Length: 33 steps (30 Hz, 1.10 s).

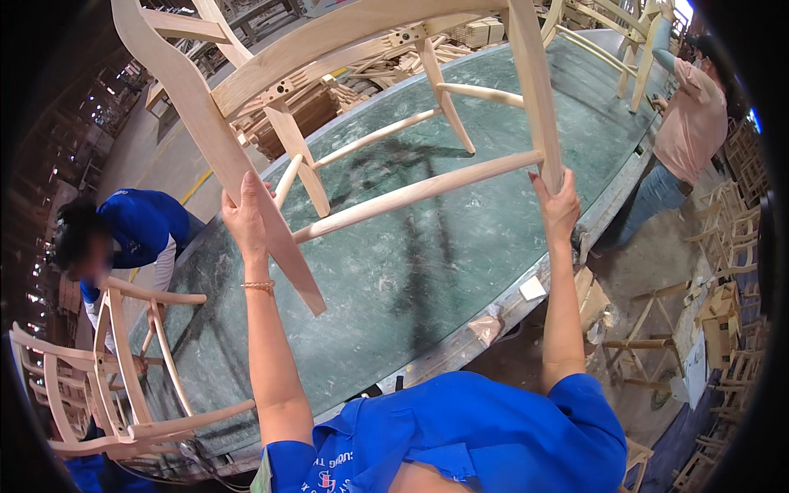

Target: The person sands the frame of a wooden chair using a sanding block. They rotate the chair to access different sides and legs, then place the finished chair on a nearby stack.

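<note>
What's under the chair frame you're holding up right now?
Under the chair frame, gripped by the left hand and right hand, lies the dusty green tabletop, showing its shadow. The legs cover strips of the tabletop.

We see a long green worktable [427, 271] running into the distance. At its left edge a person in a blue shirt [136, 226] bends over a second bare wooden chair frame [115, 386]. At the far right a person in a pink shirt [690, 123] stands beside stacked chair frames [731, 246].
</note>
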{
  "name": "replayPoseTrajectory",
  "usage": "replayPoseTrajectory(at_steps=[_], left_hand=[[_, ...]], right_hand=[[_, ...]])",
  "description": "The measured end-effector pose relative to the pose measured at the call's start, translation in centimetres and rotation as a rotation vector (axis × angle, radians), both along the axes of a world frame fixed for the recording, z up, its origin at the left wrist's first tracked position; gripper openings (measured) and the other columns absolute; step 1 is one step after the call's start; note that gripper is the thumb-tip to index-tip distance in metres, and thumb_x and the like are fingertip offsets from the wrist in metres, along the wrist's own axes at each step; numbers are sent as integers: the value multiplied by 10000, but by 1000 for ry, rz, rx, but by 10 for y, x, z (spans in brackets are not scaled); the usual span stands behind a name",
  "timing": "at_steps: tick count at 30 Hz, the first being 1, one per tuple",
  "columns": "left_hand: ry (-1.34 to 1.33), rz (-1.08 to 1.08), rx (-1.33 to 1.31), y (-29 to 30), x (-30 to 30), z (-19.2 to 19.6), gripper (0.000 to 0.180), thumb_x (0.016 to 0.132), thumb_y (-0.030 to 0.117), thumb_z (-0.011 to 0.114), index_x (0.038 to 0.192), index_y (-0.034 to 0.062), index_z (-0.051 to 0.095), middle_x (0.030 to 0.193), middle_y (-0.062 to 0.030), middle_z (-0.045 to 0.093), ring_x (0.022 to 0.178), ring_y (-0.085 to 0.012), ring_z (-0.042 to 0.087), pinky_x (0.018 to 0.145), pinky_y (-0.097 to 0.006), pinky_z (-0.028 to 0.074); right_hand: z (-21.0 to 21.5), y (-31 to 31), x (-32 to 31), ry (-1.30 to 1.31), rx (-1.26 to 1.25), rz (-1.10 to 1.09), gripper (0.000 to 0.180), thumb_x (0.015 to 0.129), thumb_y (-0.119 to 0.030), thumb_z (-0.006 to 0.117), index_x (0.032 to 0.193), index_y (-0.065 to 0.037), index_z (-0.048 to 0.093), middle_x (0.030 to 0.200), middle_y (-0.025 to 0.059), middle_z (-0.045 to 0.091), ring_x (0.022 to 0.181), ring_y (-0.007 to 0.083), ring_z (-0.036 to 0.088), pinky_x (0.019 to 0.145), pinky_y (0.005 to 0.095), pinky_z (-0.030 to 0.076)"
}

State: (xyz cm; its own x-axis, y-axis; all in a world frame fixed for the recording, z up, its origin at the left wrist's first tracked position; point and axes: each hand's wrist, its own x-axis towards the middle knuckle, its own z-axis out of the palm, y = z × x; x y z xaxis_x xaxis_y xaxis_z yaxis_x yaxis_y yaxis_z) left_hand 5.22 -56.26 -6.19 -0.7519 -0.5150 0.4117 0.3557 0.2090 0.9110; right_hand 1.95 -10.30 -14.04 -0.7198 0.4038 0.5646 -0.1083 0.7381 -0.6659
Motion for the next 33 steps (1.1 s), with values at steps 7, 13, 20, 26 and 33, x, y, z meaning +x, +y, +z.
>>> replayPoseTrajectory(at_steps=[7, 13, 20, 26, 33], left_hand=[[-166, 86, -78, 12, 43, -51, 512, 901, 440, 600, 1146, -1, 513, 1015, -91, 573, 951, -166, 587, 755, -310, 489], [-335, 68, 137, 37, 103, -127, 563, 891, 571, 532, 970, 14, 562, 642, -41, 554, 504, -117, 532, 475, -255, 452], [-272, 203, 80, 38, 98, -122, 669, 900, 667, 380, 824, 22, 537, 558, -44, 511, 452, -125, 502, 407, -263, 399], [-290, 203, 66, 45, 92, -105, 771, 880, 741, 246, 800, 21, 512, 549, -51, 503, 449, -133, 499, 399, -275, 382], [-265, 177, 71, 45, 93, -116, 752, 885, 730, 271, 811, 21, 509, 554, -47, 501, 451, -124, 495, 397, -268, 376]], right_hand=[[-5, 13, 23, -99, -109, 138, 512, 777, -468, 722, 1049, -61, 570, 864, 154, 672, 808, 306, 663, 710, 379, 487], [9, 23, 24, -196, -71, 259, 591, 763, -525, 709, 1122, -77, 568, 885, 140, 672, 804, 282, 658, 714, 377, 489], [57, 32, 18, 140, -379, 333, 468, 899, -396, 607, 1187, -29, 574, 1021, 105, 623, 948, 214, 591, 829, 359, 460], [82, -21, 25, 440, 340, 119, 389, 968, -298, 506, 1248, -32, 554, 1200, 162, 570, 1109, 287, 540, 942, 377, 413], [63, -12, 28, 330, 141, 208, 379, 959, -274, 513, 1253, -39, 556, 1236, 150, 575, 1147, 310, 525, 961, 396, 401]])
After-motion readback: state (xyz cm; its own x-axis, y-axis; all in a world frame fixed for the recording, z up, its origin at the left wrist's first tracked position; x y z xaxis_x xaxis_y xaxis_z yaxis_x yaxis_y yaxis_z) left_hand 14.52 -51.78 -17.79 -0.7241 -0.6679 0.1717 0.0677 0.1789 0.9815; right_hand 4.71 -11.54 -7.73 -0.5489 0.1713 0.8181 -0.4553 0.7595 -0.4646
